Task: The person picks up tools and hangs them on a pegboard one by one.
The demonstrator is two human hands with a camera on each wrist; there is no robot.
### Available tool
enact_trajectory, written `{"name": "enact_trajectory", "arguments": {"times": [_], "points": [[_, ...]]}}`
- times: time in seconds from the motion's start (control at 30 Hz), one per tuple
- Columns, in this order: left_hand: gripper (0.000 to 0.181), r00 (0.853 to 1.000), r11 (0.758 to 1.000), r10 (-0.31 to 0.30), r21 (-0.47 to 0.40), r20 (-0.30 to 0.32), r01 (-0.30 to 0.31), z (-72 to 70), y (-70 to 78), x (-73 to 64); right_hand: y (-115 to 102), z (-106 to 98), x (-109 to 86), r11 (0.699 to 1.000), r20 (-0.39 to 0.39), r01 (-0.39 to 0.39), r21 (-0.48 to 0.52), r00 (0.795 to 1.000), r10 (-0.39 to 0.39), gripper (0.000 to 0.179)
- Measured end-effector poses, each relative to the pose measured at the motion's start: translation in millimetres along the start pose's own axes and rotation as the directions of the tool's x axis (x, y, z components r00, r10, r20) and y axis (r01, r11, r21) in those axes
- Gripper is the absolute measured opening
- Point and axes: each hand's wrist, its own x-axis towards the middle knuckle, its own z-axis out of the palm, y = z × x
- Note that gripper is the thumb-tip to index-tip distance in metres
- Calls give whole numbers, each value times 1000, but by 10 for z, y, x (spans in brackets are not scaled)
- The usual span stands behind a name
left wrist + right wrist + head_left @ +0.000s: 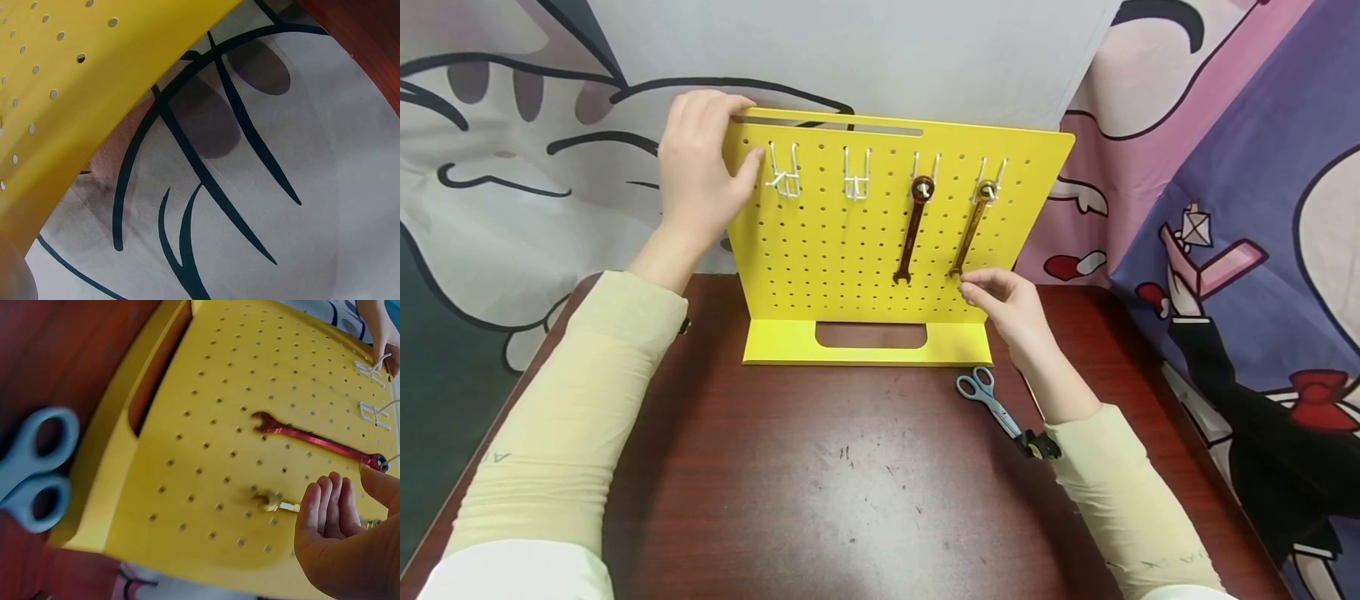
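A yellow pegboard stands on the table, and my left hand grips its top left corner, thumb across the front. In the left wrist view only a bit of that hand shows, at the lower left. Two combination wrenches hang from hooks on the right half: a red one and a gold one. My right hand is beside the gold wrench's lower end, its fingers loosely bent. In the right wrist view the thumb stands apart from the fingers, with nothing between them; part of the gold wrench is hidden behind the hand.
Blue-handled scissors lie on the dark red table, in front of the board's right foot. Two white hooks, one at the left and one nearer the middle, hold nothing. Cartoon-printed cloth surrounds the table.
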Motion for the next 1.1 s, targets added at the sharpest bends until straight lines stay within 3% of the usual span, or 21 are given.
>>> {"name": "enact_trajectory", "arguments": {"times": [0.4, 0.53, 0.97, 1.1], "points": [[38, 1000, 1000, 8, 7, 1, -8, 0, -4, 6, 373, -379, -322, 984, 30, -68, -166, 997, 74, 35], [38, 1000, 1000, 11, 5, 0, -11, 6, -2, 6, 484, -496, -399, 963, 22, -61, -262, 997, 69, 31], [37, 1000, 1000, 5, -3, -9, -5, 16, -3, 2, 819, -811, -600, 914, 27, -61, -401, 997, 78, 29], [37, 1000, 1000, 4, -4, -6, -4, 12, -2, 1, 922, -884, -629, 883, 20, -57, -465, 997, 75, 26]]}}
